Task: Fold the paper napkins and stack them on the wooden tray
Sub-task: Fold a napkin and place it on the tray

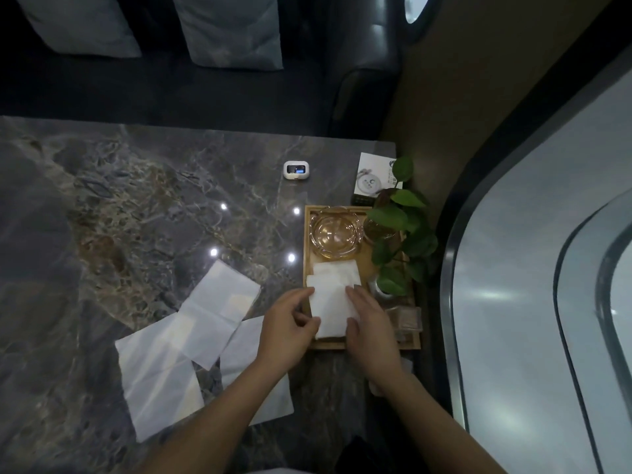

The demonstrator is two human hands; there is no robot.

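Left hand [290,319] pinching left edge of the folded napkin [330,307], right hand [371,319] resting straight fingers on its right edge, napkin at near end of the wooden tray [306,248], glass ashtray [337,236] and potted plant [390,217] farther in, unfolded napkins [191,336] left of tray on marble table [136,200]

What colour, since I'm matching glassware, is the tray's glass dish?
Amber-tinted glass dish, head view.

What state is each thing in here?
Top folded napkin: folded, on the stack
Left hand: pinches its left edge
Right hand: fingers flat on it
Napkins beneath: folded, stacked on wooden tray
Unfolded napkins: open, overlapping on table
Glass ashtray: empty
White device: screen lit
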